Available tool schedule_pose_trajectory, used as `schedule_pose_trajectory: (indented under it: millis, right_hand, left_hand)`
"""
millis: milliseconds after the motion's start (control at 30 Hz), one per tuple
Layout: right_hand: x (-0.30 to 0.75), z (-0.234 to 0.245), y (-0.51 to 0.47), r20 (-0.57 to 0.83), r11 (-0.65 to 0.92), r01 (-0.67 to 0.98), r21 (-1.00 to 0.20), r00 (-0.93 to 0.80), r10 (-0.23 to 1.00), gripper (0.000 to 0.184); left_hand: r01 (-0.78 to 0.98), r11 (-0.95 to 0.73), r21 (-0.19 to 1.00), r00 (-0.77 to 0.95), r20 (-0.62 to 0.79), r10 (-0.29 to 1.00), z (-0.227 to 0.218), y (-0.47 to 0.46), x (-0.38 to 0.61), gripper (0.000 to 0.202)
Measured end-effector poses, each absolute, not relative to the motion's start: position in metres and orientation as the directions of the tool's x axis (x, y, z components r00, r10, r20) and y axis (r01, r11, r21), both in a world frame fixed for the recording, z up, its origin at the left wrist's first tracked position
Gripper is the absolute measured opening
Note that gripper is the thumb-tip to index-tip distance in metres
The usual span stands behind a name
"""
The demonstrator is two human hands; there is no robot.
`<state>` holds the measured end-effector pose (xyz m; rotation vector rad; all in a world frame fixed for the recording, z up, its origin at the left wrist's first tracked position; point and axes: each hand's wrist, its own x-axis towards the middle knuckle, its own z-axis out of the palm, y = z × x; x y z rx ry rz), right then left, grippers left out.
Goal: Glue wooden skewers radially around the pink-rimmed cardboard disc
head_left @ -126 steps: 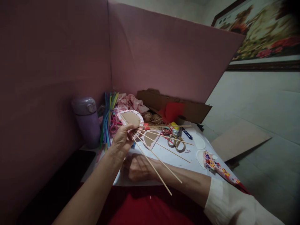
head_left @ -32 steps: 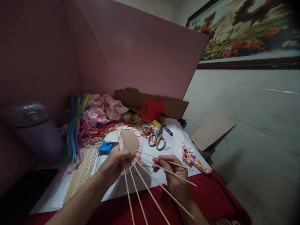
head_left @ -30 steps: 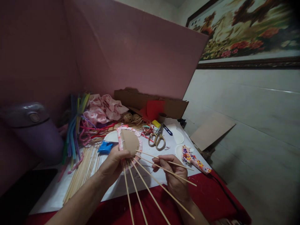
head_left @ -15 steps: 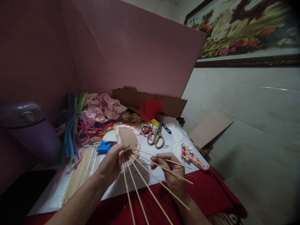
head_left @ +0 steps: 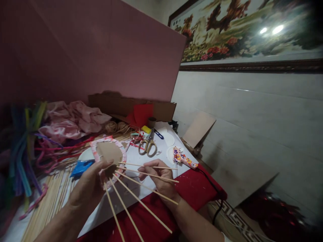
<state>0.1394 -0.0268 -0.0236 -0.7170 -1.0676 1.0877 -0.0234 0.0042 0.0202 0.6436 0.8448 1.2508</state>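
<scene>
My left hand (head_left: 94,179) grips the lower left edge of a round cardboard disc (head_left: 111,151) whose rim is wrapped in pink and white fabric. Several thin wooden sticks (head_left: 143,204) fan out from the disc's lower edge toward me and to the right. Pinched around one of the upper sticks is my right hand (head_left: 158,176), its fingers close to the disc's right side. Where the sticks meet the disc, the join is partly in shadow. Beyond the disc lie gold-handled scissors (head_left: 148,148) and a flower-patterned glue gun (head_left: 184,158).
Loose wooden sticks (head_left: 47,205) and a blue packet (head_left: 81,168) lie at left, near pipe cleaners (head_left: 24,158) and pink satin cloth (head_left: 75,117). Twine balls (head_left: 111,127), a box cutter (head_left: 158,134) and a yellow block (head_left: 146,129) sit farther back. A cord (head_left: 212,183) hangs off the right edge.
The camera view has swung to the right, so the table things appear farther left. Both hands keep their hold on the disc and stick.
</scene>
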Motion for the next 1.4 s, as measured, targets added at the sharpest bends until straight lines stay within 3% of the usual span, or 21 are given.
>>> schedule_pose_trajectory:
  millis: [667,1400]
  right_hand:
    - [0.141,-0.034,-0.023,0.33,0.347,-0.279,-0.895,0.109,0.938,0.007]
    - [0.142,-0.029,-0.03,0.293,0.304,-0.181,-0.935,0.083,0.952,0.009]
  left_hand:
    - [-0.534,0.2,0.821,0.127,-0.155,0.98,0.007,0.001,-0.024,0.014]
    - [-0.52,0.231,0.823,0.172,-0.164,0.971,0.004,0.002,-0.024,0.022]
